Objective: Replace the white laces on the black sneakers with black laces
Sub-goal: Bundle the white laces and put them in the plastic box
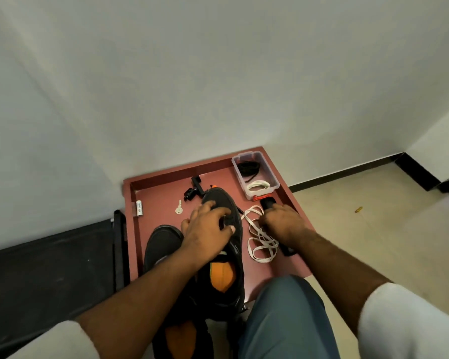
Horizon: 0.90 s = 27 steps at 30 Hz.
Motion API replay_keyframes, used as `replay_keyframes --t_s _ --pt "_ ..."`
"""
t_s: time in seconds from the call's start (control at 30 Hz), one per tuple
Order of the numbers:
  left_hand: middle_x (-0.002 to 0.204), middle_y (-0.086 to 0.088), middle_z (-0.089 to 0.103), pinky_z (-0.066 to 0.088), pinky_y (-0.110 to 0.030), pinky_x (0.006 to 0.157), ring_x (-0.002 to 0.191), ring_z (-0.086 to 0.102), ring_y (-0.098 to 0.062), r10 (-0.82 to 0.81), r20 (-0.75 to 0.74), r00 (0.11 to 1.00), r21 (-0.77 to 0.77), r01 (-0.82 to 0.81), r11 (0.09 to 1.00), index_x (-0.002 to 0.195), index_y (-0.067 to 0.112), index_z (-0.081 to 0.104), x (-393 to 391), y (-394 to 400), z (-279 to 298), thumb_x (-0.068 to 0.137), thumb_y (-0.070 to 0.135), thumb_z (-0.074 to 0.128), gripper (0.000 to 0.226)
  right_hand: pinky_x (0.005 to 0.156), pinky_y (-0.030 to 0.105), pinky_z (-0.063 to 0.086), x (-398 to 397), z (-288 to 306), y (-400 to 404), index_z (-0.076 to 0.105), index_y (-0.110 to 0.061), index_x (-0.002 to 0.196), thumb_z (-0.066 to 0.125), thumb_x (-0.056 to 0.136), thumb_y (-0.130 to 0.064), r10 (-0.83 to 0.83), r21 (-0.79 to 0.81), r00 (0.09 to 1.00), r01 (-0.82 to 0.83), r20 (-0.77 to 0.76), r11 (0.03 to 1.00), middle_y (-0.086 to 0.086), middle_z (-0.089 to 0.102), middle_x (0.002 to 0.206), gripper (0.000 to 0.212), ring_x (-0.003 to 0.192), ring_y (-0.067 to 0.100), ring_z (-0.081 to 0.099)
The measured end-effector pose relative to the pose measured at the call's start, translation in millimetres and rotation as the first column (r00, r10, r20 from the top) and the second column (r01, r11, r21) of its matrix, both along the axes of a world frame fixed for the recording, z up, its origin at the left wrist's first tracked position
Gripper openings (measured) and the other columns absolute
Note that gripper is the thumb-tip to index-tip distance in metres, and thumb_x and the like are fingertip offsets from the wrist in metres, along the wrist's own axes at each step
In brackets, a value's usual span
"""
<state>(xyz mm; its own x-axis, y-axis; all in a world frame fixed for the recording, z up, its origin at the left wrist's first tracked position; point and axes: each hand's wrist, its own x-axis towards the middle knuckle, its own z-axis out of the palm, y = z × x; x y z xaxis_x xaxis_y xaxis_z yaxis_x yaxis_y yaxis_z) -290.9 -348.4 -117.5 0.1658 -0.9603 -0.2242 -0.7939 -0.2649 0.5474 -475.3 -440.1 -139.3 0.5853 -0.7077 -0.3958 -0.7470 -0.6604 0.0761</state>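
Observation:
Two black sneakers with orange insoles lie on a reddish-brown tray table [290, 193]. My left hand [208, 229] grips the right sneaker [222, 196] across its lace area, fingers over the forefoot and thumb on the right side. The other sneaker [162, 242] lies to its left, partly under my forearm. A loose white lace [261, 246] lies in loops to the right of the held sneaker. My right hand [283, 221] has its fingers curled down on the top of this lace. A clear plastic box [275, 181] at the back right holds coiled black laces [248, 167] and another white lace [258, 186].
A long black object [268, 203] lies under my right hand. A key [178, 207], a white cylinder [139, 208] and a black clamp [193, 190] lie at the back left of the tray. White walls stand behind. Tiled floor is at right, and my knee [283, 320] is below.

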Motion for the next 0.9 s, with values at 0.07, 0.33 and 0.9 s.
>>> replay_keyframes --t_s 0.07,0.33,0.9 --pt "0.140 0.003 0.048 0.038 -0.041 0.109 0.132 0.044 -0.020 -0.016 -0.176 0.984 -0.079 0.002 0.997 0.134 0.030 0.055 5 15 11 0.090 0.032 0.066 0.046 0.099 0.038 0.040 6 25 15 0.066 -0.024 0.115 0.061 0.093 -0.026 -0.070 0.025 0.985 0.067 0.157 0.997 0.000 0.063 0.111 0.023 0.110 0.019 0.054" --pt "0.090 -0.002 0.073 0.057 -0.033 0.066 0.067 0.067 -0.022 0.072 -0.910 0.409 0.028 -0.112 0.993 0.136 0.020 0.045 15 94 101 0.095 0.022 0.059 0.044 0.071 0.029 0.057 45 153 95 0.075 -0.017 0.085 0.070 0.088 -0.020 -0.335 0.408 0.573 0.002 0.747 0.913 -0.002 0.072 0.075 0.007 0.071 0.008 0.069" --pt "0.107 -0.013 0.066 0.044 -0.013 0.039 0.055 0.055 -0.020 0.514 -0.391 0.764 -0.250 -0.625 0.739 0.113 0.003 0.066 209 212 137 0.096 0.015 0.060 0.021 0.056 0.026 0.040 62 201 151 0.074 -0.009 0.079 0.077 0.074 -0.031 -0.667 0.785 0.414 -0.326 0.620 0.527 0.001 0.056 0.057 0.023 0.047 0.010 0.046"
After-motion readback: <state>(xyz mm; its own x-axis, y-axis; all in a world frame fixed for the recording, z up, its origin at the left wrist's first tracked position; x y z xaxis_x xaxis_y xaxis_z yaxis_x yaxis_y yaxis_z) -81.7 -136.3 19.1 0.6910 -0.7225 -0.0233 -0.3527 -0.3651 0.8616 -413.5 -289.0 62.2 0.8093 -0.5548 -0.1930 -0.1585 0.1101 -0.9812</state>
